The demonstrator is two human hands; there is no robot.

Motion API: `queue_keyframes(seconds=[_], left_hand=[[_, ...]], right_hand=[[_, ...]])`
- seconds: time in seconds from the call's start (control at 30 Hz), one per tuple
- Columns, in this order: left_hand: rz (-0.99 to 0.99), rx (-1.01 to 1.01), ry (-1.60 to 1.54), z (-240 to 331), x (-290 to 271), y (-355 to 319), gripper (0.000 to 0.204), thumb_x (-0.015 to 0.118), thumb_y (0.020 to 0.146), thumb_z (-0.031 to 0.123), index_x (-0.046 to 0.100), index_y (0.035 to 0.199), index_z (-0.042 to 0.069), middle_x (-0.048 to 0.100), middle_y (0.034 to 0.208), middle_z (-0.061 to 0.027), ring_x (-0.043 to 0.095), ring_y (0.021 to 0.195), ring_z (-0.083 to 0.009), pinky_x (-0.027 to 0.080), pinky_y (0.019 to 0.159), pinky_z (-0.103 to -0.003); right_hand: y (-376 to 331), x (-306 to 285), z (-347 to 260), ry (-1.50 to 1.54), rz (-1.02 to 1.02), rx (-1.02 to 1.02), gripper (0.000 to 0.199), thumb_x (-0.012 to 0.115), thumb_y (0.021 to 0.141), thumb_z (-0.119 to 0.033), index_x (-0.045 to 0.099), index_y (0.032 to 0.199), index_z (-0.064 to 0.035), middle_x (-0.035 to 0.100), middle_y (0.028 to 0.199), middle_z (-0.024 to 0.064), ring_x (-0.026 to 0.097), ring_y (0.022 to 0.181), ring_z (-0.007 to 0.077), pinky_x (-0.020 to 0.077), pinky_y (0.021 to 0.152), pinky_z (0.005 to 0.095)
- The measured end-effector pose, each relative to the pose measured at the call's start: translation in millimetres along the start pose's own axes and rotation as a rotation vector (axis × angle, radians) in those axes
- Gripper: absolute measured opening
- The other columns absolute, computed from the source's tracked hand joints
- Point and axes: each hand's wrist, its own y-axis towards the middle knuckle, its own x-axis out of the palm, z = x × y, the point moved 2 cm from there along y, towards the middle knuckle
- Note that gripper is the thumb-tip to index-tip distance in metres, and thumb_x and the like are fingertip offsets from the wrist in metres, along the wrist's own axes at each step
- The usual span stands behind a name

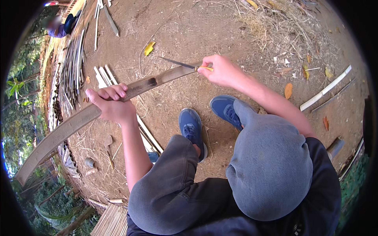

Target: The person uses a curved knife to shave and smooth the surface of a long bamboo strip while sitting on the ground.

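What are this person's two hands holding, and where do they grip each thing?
The left hand grips a long bamboo slat around its middle. The right hand holds a knife by its yellow handle, at the slat's end.

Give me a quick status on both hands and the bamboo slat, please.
Left hand gripping the long bamboo slat mid-length. Right hand holding a knife at the slat's far end. Blue shoes below, loose strips beside.

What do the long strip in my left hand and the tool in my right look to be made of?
Long curved tan strip: apparently split bamboo, matte, with a dark node band. Knife: thin dark blade, probably metal; the yellowish handle's material is unclear. Left hand grips the strip; right hand holds the knife.
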Motion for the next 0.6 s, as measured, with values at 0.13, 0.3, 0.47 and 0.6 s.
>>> queue_keyframes(seconds=[0.13, 0.3, 0.47, 0.6], left_hand=[[-0.006, 0.000, 0.026, 3, -8, 1, 0.051, 0.045, 0.102, 0.048, 0.034, 0.066, 0.013, 0.032, 0.049, -0.0007, 0.037, 0.043, -0.0165, 0.043, 0.053, -0.037], [-0.010, -0.024, 0.016, 3, -2, 4, 0.050, 0.048, 0.101, 0.048, 0.035, 0.067, 0.013, 0.034, 0.053, -0.0010, 0.039, 0.047, -0.0167, 0.045, 0.060, -0.037], [0.062, -0.053, -0.011, -2, -17, 9, 0.046, 0.047, 0.102, 0.042, 0.033, 0.069, 0.014, 0.030, 0.055, -0.0002, 0.035, 0.051, -0.0162, 0.044, 0.062, -0.036], [0.057, -0.059, -0.002, -2, -7, 3, 0.045, 0.047, 0.102, 0.041, 0.034, 0.069, 0.014, 0.031, 0.054, 0.0000, 0.036, 0.049, -0.0158, 0.045, 0.062, -0.036]], right_hand=[[21, 0, 23, -0.113, -0.078, 0.137, 0.028, 0.058, 0.097, -0.028, 0.070, 0.098, -0.0025, 0.070, 0.087, 0.0108, 0.066, 0.076, 0.0204, 0.0523, 0.068, 0.0360], [23, 21, 25, 0.300, -0.048, -0.044, 0.026, 0.064, 0.092, -0.030, 0.071, 0.099, -0.0067, 0.070, 0.079, 0.0123, 0.067, 0.075, 0.0212, 0.0518, 0.068, 0.0382], [10, -3, -26, -0.015, -0.028, -0.036, 0.027, 0.064, 0.092, -0.030, 0.072, 0.098, -0.0048, 0.071, 0.080, 0.0135, 0.068, 0.074, 0.0290, 0.0513, 0.069, 0.0395], [19, 14, -6, -0.020, 0.004, -0.037, 0.026, 0.060, 0.095, -0.028, 0.071, 0.100, -0.0052, 0.070, 0.078, 0.0123, 0.068, 0.074, 0.0253, 0.0516, 0.067, 0.0384]])
